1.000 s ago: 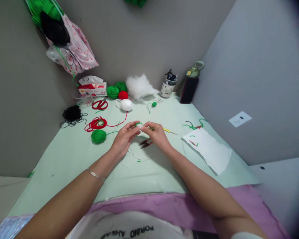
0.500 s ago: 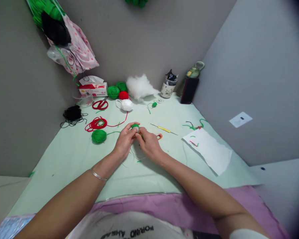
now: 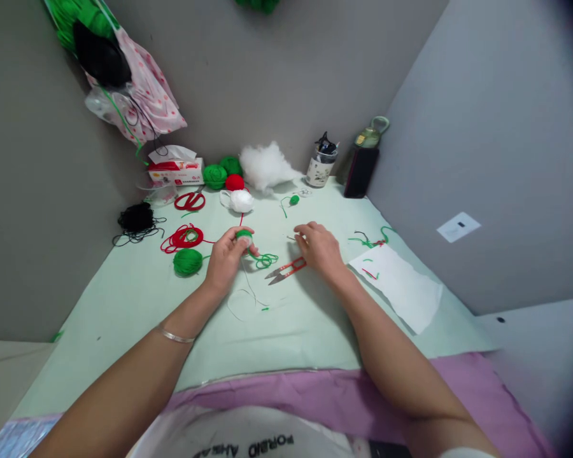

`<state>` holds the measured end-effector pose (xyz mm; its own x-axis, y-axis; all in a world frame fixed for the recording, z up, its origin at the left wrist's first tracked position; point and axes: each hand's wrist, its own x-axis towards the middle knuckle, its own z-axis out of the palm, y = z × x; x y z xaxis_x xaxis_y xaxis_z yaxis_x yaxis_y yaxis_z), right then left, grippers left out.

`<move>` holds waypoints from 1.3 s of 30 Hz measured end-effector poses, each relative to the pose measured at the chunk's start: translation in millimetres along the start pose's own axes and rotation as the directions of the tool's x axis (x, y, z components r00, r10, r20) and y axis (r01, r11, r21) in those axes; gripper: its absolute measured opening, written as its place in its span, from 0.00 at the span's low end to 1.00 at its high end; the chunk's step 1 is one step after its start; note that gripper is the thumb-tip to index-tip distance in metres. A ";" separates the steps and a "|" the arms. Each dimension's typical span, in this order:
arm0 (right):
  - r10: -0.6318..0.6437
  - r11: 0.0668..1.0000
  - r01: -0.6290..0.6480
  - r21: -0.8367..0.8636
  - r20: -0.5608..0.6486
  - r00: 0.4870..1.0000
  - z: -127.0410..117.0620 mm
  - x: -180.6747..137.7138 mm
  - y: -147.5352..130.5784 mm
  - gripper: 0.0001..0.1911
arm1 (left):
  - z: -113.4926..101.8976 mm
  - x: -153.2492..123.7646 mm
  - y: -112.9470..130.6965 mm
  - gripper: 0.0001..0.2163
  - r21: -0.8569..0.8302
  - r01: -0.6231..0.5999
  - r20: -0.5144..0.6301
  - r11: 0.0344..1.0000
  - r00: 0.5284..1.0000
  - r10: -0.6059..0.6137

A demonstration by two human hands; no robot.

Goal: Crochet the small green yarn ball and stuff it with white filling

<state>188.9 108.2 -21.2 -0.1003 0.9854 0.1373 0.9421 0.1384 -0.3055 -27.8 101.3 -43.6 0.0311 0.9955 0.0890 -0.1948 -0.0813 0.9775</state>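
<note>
My left hand (image 3: 225, 257) is closed around a small round crochet piece (image 3: 243, 236) in green and white. Loose green yarn (image 3: 265, 260) trails from it, and a thin pale thread (image 3: 248, 286) hangs down to the table. My right hand (image 3: 319, 248) is over the crochet hook (image 3: 290, 238), fingers curved and thumb a little apart from them. Only the hook's metal tip shows; its yellow handle is hidden under the hand. Orange-handled thread snips (image 3: 286, 271) lie between my hands. A green yarn ball (image 3: 188, 261) rests left of my left hand.
Red yarn (image 3: 184, 237), black yarn (image 3: 136, 218) and red scissors (image 3: 190, 201) lie at the left. White stuffing (image 3: 268, 166), a pen cup (image 3: 321, 166), a phone (image 3: 361, 172) and a bottle (image 3: 372, 135) stand behind. White paper (image 3: 403, 289) with yarn scraps lies at the right.
My right hand has left the crochet piece and moved right, over the hook. My left hand has shifted slightly left with the piece. The snips and loose green yarn have come into sight.
</note>
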 end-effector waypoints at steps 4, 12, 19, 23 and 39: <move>0.069 0.991 -0.060 -0.121 0.067 0.995 5.8 9.5 26.7 0.17 | 3.3 -4.3 -1.1 0.10 0.064 -0.013 0.050 0.998 0.999 0.010; 0.092 0.993 -0.085 -0.080 0.078 0.993 13.2 12.4 21.1 0.14 | 4.9 -5.6 -0.9 0.10 0.134 -0.039 0.062 0.990 0.998 0.031; 0.017 0.960 -0.034 0.279 0.061 0.998 2.5 4.6 6.6 0.18 | 3.0 -4.9 -5.8 0.11 0.166 -0.048 0.053 0.985 0.998 0.039; -0.111 0.839 0.024 0.544 0.128 0.986 -3.1 -10.3 -13.7 0.19 | 2.3 -4.5 -7.2 0.11 0.200 -0.053 0.054 0.978 0.998 0.043; -0.235 0.428 -0.151 0.891 0.271 0.933 3.9 -22.3 -36.5 0.14 | 4.9 -8.2 -7.5 0.11 0.299 -0.128 0.105 0.946 0.989 0.100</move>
<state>155.4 81.5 -16.8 -0.4018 0.9140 -0.0553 0.1335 -0.0012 -0.9910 -21.7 93.5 -50.7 0.1139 0.9719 0.2062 0.1049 -0.2182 0.9703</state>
